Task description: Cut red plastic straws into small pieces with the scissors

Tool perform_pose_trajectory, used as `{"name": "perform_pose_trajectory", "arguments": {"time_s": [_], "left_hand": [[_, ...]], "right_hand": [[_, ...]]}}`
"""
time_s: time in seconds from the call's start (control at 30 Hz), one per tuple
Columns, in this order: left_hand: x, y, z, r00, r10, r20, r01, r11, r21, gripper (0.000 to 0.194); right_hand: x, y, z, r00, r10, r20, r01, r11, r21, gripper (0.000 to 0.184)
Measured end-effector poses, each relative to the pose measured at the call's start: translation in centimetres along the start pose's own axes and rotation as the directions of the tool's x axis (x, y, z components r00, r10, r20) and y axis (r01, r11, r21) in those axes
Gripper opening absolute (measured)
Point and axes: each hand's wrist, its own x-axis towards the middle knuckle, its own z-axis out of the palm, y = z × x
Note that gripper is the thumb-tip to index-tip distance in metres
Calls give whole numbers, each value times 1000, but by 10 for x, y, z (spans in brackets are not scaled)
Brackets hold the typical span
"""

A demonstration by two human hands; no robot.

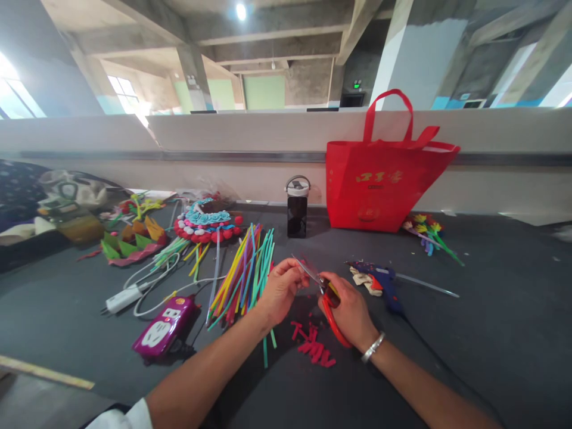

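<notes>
Clock centred on scissors (329, 313), 12 at far side. Right hand (353, 310), at 3 o'clock: fingers wrapped round the red handles, clamped; one blade visible, pointing about 10–11 o'clock, whether the blades are parted unclear. Left hand (283, 287), at 10 o'clock: thumb and index fingertips close together, just beside the blade; some red shows near them, too blurred to say whether it is gripped. Red pieces (316, 351) lie on the dark surface (500, 310) at 6–7 o'clock, below both sets of fingers and apart from them. Counts: scissors, 1; red pieces, roughly ten or more, overlapping, exact number not readable; sticks (241, 277), one mixed-colour bundle at about 10 o'clock, too crowded to count; glue gun (385, 286), 1, between 2 and 3; flower bunch (429, 232), 1, at 2; bag (379, 185), 1, at 1; bottle (297, 217), 1, between 11 and 12; purple device (165, 328), 1, near 9; bracelet (373, 347), 1, on right wrist.
</notes>
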Motion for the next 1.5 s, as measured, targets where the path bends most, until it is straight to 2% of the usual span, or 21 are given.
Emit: {"name": "perform_pose_trajectory", "arguments": {"time_s": [0.43, 0.8, 1.07, 1.37, 1.5], "left_hand": [[-3, 2, 0, 1000, 9, 25, -10, 999, 44, 14], [-3, 1, 0, 999, 12, 38, -11, 1000, -23, 9], [-4, 2, 0, 999, 12, 34, -12, 1000, 2, 11], [-6, 0, 3, 988, 155, -1, -155, 983, 98, 13], [-6, 0, 3, 989, 145, -15, -143, 984, 102, 9]], "right_hand": [[0, 1, 1, 1000, -25, 12, 25, 1000, 8, 38], [-2, 1, 2, 999, -40, -15, 40, 999, -36, 34], [-3, -1, 2, 999, -42, -20, 41, 998, -38, 35], [-2, 0, -1, 999, -37, -7, 36, 996, -77, 33], [-2, 0, -1, 1000, -29, 8, 30, 992, -121, 35]]}}
